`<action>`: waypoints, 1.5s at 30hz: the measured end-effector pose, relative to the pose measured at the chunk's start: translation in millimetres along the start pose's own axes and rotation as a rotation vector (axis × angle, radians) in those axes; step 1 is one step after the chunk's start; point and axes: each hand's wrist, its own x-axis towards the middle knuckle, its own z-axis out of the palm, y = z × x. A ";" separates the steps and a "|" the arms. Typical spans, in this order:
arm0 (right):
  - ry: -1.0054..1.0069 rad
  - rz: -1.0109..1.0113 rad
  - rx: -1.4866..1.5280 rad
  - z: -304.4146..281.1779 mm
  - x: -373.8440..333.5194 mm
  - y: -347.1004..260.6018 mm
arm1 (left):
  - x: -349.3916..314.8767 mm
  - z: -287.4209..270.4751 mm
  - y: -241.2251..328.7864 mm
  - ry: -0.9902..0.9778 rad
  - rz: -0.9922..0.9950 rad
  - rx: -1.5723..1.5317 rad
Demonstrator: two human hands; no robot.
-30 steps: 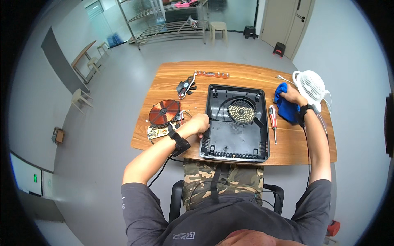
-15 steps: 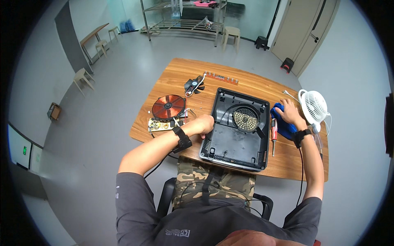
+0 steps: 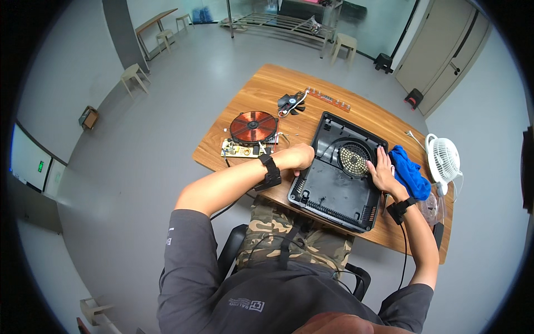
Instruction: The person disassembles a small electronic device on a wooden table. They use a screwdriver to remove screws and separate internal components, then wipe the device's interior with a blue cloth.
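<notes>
A black plastic appliance casing (image 3: 339,195), open side up, lies on the table in front of me, with a round vent grille (image 3: 354,160) inside it. My left hand (image 3: 302,156) is closed on the casing's left edge, its fingertips partly hidden. At the right wall, my right hand (image 3: 382,171) lies against the rim with fingers stretched out and thumb apart. Just right of that hand sits a crumpled blue cloth (image 3: 410,172). The screwdriver that lay beside the casing is mostly hidden by my right hand and wrist.
On the wooden table (image 3: 239,106), a copper coil (image 3: 253,127) rests by a circuit board (image 3: 236,148) at left. Behind are a small black fan (image 3: 291,103) and a narrow orange board (image 3: 328,99). A white fan (image 3: 444,158) stands at the right edge, near a clear plastic bag (image 3: 429,210).
My right hand has left the blue cloth and moved left onto the casing's right rim. The cloth looks more spread out. My left hand stays at the left edge; the view has shifted.
</notes>
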 end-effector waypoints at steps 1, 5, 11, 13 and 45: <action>-0.005 0.001 -0.020 1.0 -1.9 0.6 | -2.8 -0.6 3.0 -0.007 -0.013 -0.012; 0.027 -0.023 -0.092 7.0 -3.9 7.2 | -9.5 -2.3 6.1 0.001 0.013 -0.035; 0.072 -0.032 -0.094 8.2 -6.1 -1.1 | -17.4 -7.9 -0.1 0.037 0.042 -0.010; 0.100 -0.051 -0.100 12.7 -3.9 4.6 | -19.5 -9.1 -5.2 0.091 0.090 0.033; -0.504 -0.492 -0.146 39.5 196.7 -345.2 | -132.2 -18.7 -239.4 0.579 0.000 -0.115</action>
